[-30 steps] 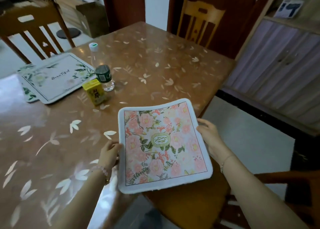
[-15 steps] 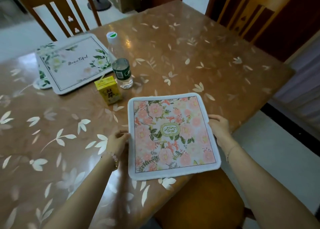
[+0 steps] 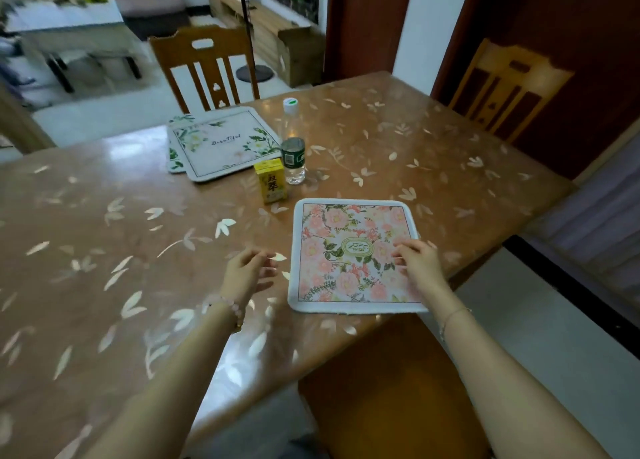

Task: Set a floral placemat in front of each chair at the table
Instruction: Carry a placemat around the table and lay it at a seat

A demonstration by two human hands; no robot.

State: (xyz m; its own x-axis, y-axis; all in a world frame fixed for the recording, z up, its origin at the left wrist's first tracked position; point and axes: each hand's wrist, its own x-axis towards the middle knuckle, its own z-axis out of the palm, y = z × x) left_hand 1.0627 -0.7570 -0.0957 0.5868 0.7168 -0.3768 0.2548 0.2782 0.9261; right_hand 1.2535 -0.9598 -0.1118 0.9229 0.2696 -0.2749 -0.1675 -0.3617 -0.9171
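I look down on a glossy brown counter [image 3: 104,250] with a pale leaf pattern; light glares off its left side. A wooden chair [image 3: 204,67] stands at the far edge. A second chair [image 3: 509,87] stands before a dark red-brown panel [image 3: 588,42], and an orange-brown seat [image 3: 391,389] sits at the near edge. The floor [image 3: 519,320] is pale. A low wooden cabinet [image 3: 277,35] stands beyond, beside a white wall strip [image 3: 426,15].

A clear plastic bottle [image 3: 293,153] with a green label and white cap stands upright, just beside a yellow drink carton [image 3: 271,180]. Farther back, a black pole stand [image 3: 254,73] rises from the floor near a low wooden cabinet [image 3: 277,39].
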